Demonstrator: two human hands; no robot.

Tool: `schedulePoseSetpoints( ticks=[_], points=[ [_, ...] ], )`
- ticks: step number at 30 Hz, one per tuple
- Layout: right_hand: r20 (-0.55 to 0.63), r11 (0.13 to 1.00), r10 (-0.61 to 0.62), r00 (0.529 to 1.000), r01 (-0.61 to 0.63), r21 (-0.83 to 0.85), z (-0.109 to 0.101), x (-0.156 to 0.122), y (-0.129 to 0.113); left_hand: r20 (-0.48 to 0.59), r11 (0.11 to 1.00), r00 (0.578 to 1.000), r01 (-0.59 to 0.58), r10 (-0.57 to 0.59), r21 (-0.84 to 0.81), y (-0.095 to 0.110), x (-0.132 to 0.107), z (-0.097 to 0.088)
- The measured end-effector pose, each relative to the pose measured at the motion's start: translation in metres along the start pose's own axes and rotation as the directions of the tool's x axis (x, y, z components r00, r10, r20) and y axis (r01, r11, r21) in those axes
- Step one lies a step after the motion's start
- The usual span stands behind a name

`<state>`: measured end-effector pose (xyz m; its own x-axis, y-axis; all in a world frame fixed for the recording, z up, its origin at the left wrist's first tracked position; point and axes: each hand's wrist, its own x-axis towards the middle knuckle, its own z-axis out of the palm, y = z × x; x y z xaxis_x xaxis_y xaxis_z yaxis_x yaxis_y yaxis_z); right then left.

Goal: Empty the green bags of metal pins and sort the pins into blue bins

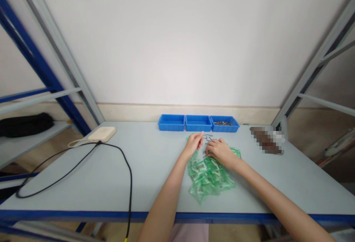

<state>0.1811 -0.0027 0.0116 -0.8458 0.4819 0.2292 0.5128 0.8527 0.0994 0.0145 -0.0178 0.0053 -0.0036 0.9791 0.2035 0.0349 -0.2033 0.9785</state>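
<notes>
Screws (208,138) beside green bags (206,177)

Both hands work at the middle of a pale table (144,171) with a blue front edge. The left hand (192,145) has its fingers drawn together, tips pointing to 1 o'clock; whether they pinch anything is too small to tell. The right hand (219,151) is curved over, fingers pointing to 10 o'clock, just beside the left hand and at the screws — any grip cannot be told either.

The screws lie loose in a small scatter at the top of the bags, which sit heaped at 6 o'clock from the hands. Three blue bins stand in a row at 12 o'clock against the wall; the right bin (233,124) holds dark screws (222,123).

At 9 o'clock lie a cream pad (101,134) and its black cable (118,157), which drops over the table's front edge. A pixelated object (266,140) sits at 3 o'clock — its kind is hidden.
</notes>
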Motion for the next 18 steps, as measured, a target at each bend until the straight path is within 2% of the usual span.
schedulePoseSetpoints(
  ticks=[5, 8, 11, 14, 18],
  points=[
    [-0.064, 0.998, -0.003, 0.998, -0.001, -0.057, 0.009, 0.001, -0.006, 0.001, 0.999, 0.999, 0.034, -0.034, 0.019, -0.002, 0.001, 0.001],
    [-0.124, 0.996, 0.091, 0.988, -0.089, 0.022, 0.014, -0.002, -0.004, -0.053, 0.998, 0.998, 0.044, -0.042, 0.045, -0.004, 0.001, 0.002],
    [-0.172, 0.965, 0.228, 0.958, -0.200, 0.168, 0.014, -0.005, 0.006, -0.089, 0.991, 0.996, -0.012, 0.024, 0.136, -0.007, 0.001, 0.003],
    [-0.187, 0.924, 0.323, 0.928, -0.267, 0.272, 0.009, -0.009, 0.017, 0.017, 0.975, 0.998, -0.060, 0.058, 0.214, -0.008, -0.001, 0.008],
    [-0.185, 0.899, 0.351, 0.918, -0.275, 0.342, 0.001, -0.014, 0.021, 0.134, 0.991, 0.991, -0.026, 0.008, 0.131, -0.005, -0.002, 0.016]
  ],
)
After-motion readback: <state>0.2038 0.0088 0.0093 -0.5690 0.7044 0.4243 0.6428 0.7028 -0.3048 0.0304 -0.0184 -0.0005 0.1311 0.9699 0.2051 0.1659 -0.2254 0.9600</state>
